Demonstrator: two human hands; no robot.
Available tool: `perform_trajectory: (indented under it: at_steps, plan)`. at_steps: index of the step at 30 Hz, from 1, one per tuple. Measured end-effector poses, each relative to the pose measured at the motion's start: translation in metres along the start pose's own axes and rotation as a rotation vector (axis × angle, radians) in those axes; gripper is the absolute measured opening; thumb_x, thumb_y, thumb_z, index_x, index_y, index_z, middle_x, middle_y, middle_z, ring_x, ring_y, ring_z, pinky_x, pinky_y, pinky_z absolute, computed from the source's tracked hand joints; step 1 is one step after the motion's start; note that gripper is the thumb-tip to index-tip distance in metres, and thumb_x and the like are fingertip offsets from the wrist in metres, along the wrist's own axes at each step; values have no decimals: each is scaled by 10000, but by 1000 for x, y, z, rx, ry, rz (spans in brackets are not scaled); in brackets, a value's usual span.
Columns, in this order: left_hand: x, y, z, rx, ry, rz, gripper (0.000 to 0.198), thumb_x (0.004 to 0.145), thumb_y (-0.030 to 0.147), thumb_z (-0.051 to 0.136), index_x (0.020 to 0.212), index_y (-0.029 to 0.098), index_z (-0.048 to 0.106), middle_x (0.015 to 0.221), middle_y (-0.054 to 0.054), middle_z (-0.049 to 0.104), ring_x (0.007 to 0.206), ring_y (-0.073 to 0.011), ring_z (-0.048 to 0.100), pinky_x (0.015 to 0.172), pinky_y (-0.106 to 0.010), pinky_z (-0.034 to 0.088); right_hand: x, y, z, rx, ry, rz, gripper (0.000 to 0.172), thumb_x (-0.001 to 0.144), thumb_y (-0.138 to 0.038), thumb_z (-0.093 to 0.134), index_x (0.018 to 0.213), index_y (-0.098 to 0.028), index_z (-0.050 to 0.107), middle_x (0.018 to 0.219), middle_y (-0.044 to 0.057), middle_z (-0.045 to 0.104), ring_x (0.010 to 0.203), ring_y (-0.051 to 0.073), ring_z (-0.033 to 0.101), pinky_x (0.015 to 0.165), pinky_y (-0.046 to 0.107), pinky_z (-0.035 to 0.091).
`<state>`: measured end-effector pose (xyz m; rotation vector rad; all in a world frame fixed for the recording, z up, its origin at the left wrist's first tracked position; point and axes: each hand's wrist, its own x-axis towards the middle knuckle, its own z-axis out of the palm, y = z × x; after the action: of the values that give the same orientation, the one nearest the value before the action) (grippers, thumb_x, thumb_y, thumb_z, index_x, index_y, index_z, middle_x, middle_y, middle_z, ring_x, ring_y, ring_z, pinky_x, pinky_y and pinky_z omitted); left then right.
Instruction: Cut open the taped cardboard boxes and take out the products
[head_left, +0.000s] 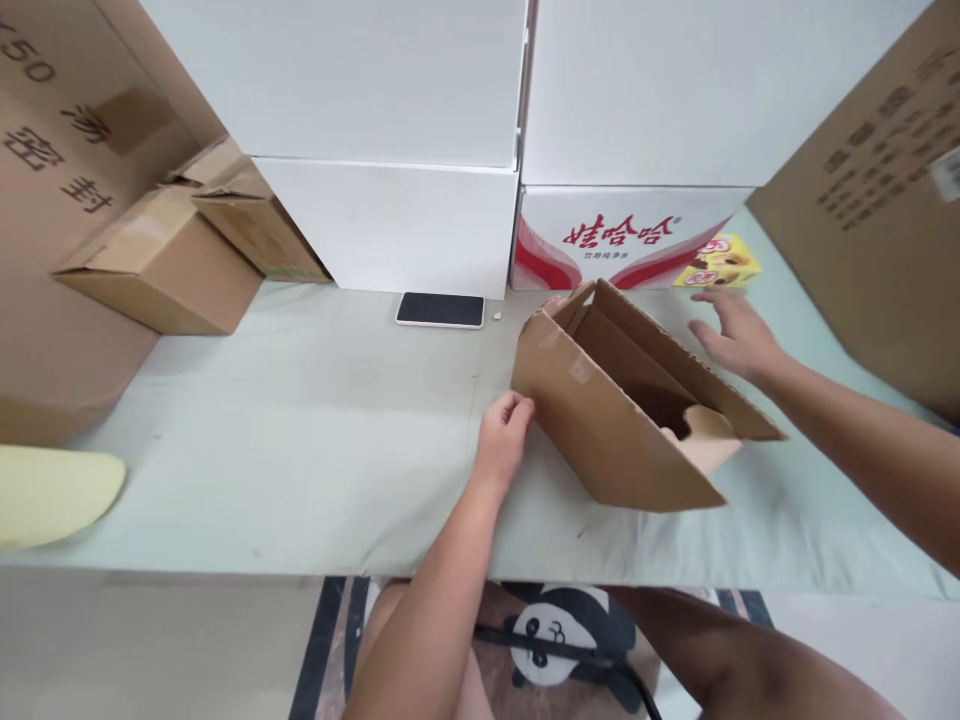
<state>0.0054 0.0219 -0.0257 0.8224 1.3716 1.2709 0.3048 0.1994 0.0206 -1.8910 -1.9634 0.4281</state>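
An open brown cardboard box [600,430] lies tipped on the pale table [300,450], its flaps spread and its inside showing. My left hand [504,432] rests against the box's lower left corner with its fingers curled closed, nothing plainly held. My right hand [736,330] hovers flat behind the box's right flap, fingers stretched out and apart, just clear of the cardboard.
A black phone [440,309] lies face up by stacked white boxes [390,150]. A red-printed white carton [622,238] and a yellow packet [726,260] stand behind. Brown cartons [172,250] sit left, a big brown box [877,200] right, a pale yellow object [45,495] at the left edge.
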Motion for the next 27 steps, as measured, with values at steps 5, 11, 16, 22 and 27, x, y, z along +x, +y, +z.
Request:
perform_trajectory:
  at_steps: [5,11,16,22,27]
  plan:
    - [-9,6,-5,-58,8,19,221,809,377,592,686,202,538,626,41,459,578,-110,385,576,-256,290,-96,-37,-45,322,-161,3,356,950,-504,485,1236,-314,578,1440,72,639,1366,295,604,1119,463,527]
    - [-17,11,-1,-108,-6,28,204,833,312,574,672,196,531,602,41,454,548,-99,370,557,-247,266,-162,-90,-70,164,-312,112,329,911,-525,517,1110,-313,669,1054,26,760,985,259,708,846,384,573]
    - [-23,16,-1,-118,-14,31,208,851,289,575,672,188,545,607,37,465,551,-94,373,557,-245,269,-173,-98,-76,-407,-223,48,239,911,-351,472,907,-252,690,792,50,716,842,270,677,658,321,413]
    - [-21,18,-3,-120,-30,30,200,839,291,574,667,191,551,607,32,468,551,-99,375,549,-251,271,-179,-92,-59,1,-279,313,311,1001,-365,498,784,-189,634,671,54,671,566,174,642,495,258,426]
    - [-18,18,-3,-116,-28,29,187,814,309,575,667,196,548,621,31,469,566,-103,380,555,-254,278,-183,-80,-59,551,49,518,245,1020,-176,488,814,-150,618,649,52,652,500,124,641,467,201,535]
